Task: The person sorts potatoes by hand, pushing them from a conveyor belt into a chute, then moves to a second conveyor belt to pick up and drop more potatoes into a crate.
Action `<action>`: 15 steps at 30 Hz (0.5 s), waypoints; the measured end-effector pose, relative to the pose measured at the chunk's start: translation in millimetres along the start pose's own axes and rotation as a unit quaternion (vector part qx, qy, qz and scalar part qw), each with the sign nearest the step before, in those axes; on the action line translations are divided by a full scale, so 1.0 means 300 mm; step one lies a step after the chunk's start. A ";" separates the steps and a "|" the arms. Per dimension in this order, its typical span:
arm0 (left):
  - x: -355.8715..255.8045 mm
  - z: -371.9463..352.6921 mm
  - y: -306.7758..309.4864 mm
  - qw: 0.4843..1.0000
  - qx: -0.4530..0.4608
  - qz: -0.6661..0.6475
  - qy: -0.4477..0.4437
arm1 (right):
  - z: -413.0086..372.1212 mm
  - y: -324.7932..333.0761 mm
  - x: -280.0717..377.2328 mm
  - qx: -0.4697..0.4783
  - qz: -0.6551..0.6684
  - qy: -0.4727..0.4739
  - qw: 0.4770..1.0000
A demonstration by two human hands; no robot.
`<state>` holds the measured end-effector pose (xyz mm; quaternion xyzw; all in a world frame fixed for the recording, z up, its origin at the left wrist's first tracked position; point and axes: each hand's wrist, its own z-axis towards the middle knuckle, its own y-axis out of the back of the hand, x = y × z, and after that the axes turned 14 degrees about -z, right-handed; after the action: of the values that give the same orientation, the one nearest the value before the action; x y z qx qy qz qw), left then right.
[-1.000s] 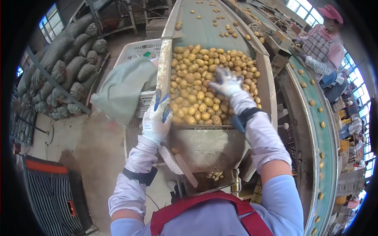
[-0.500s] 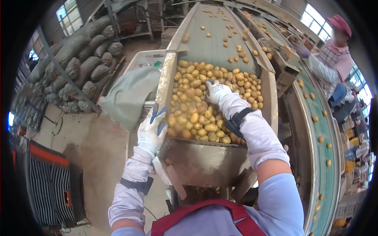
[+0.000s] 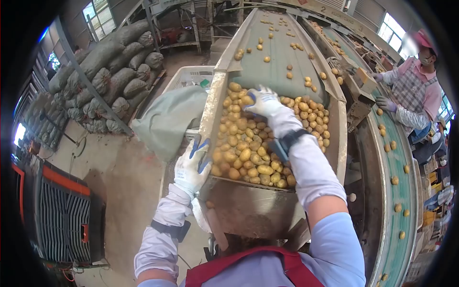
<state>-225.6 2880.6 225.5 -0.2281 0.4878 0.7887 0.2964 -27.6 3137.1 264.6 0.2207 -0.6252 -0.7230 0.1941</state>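
Many yellow-brown potatoes (image 3: 244, 148) fill a metal hopper (image 3: 210, 107) at the low end of a green conveyor belt (image 3: 267, 52). My right hand (image 3: 263, 101), in a white and blue glove, lies over the upper part of the heap with its fingers spread, touching potatoes near the belt's end. Nothing shows gripped in it. My left hand (image 3: 192, 165), gloved alike, rests at the hopper's left edge near its front corner, fingers apart and empty. A few loose potatoes are scattered up the belt.
A grey-green cloth (image 3: 169, 119) hangs over a white crate (image 3: 189, 74) left of the hopper. Stacked sacks (image 3: 103, 71) stand farther left, a slatted black crate (image 3: 64, 215) below them. On the right, a co-worker (image 3: 413, 86) reaches over a second belt (image 3: 399, 186) carrying potatoes.
My right hand has moved up the heap toward the belt's end and its fingers have spread wider. My left hand stays at the edge. The whole view has shifted slightly.
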 end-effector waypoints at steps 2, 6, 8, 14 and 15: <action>0.000 -0.003 0.002 1.000 0.001 0.004 0.001 | 0.018 -0.002 0.072 0.040 -0.041 -0.036 0.998; 0.010 -0.007 0.006 1.000 0.009 -0.012 0.012 | -0.071 -0.047 0.023 0.022 0.038 0.009 0.999; 0.009 -0.009 0.005 1.000 0.006 -0.028 0.005 | -0.150 -0.059 -0.048 0.006 0.173 0.037 0.984; 0.030 -0.014 -0.025 0.999 -0.024 -0.033 0.005 | -0.624 0.238 -0.224 -0.059 0.425 -0.088 0.899; 0.014 -0.005 -0.019 0.999 -0.025 -0.031 0.007 | -0.731 0.255 -0.337 -0.154 0.359 -0.044 0.919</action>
<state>-224.5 2882.3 218.4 -0.2557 0.4625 0.7899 0.3112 179.5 3003.0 321.6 -0.0833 -0.5512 -0.7008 0.4450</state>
